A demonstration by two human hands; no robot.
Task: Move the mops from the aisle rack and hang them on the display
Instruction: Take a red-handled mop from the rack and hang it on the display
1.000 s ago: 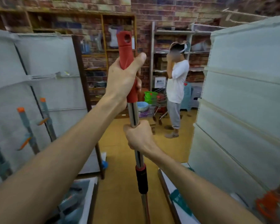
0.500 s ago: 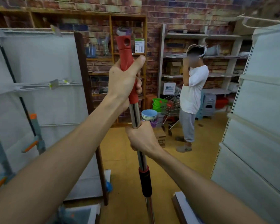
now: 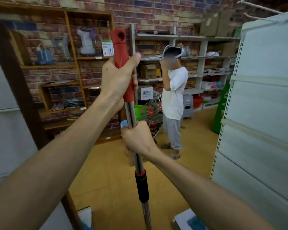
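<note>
I hold a mop [image 3: 130, 113] upright in the middle of the view. It has a red grip with a hanging hole at the top, a shiny metal pole and a black-and-red collar lower down. My left hand [image 3: 118, 80] is wrapped around the red grip, thumb up along it. My right hand [image 3: 136, 140] clasps the metal pole below. The mop's head is out of view beneath the frame.
A white display panel [image 3: 263, 100] fills the right side and another white panel [image 3: 5, 122] with a dark post the left. A person in a white shirt [image 3: 173, 97] stands ahead beside a shopping cart [image 3: 154, 110]. Shelves line the brick back wall.
The view has swung to the right and moved forward down the aisle. The hanging mops on the left panel have left the view. Both hands keep the same grip on the mop.
</note>
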